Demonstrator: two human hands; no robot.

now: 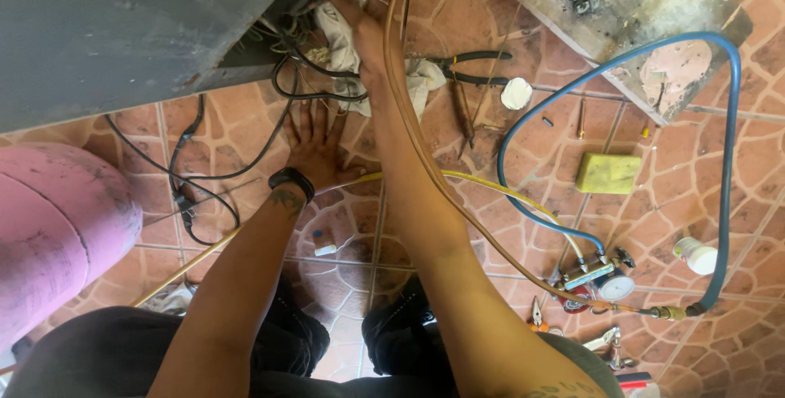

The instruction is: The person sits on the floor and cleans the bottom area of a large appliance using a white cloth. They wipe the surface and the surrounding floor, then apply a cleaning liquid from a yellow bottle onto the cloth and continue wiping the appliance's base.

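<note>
Terracotta floor tiles (458, 5) with a cobble pattern, seen from above, carry everything here; a dark grey metal cabinet (123, 22) fills the upper left corner and a pink gas cylinder (57, 226) lies at the left edge. Your left hand (315, 144) rests flat on the tiles just below the cabinet's open underside, fingers spread and released, grasping nothing; a black wristband (292, 179) circles that wrist. Black cables (192, 177) loop over the floor beside it. Your right hand (360, 13) reaches up to the cabinet's edge and presses on a white rag (347, 46); whether the fingers close on the cloth cannot be told. A thin copper tube (409, 136) runs along your right forearm down to a brass fitting at the lower right. Black-handled pliers (470, 67) lie just right of the rag, with a small white round cap (516, 93) beside them. A blue hose (728, 161) arcs along the right side to a manifold gauge set (597, 279). A yellow rectangular block (607, 173) sits inside that arc; a white bottle (697, 255) lies near the right edge. A small white container with a blue top (325, 242) stands between your forearms.
</note>
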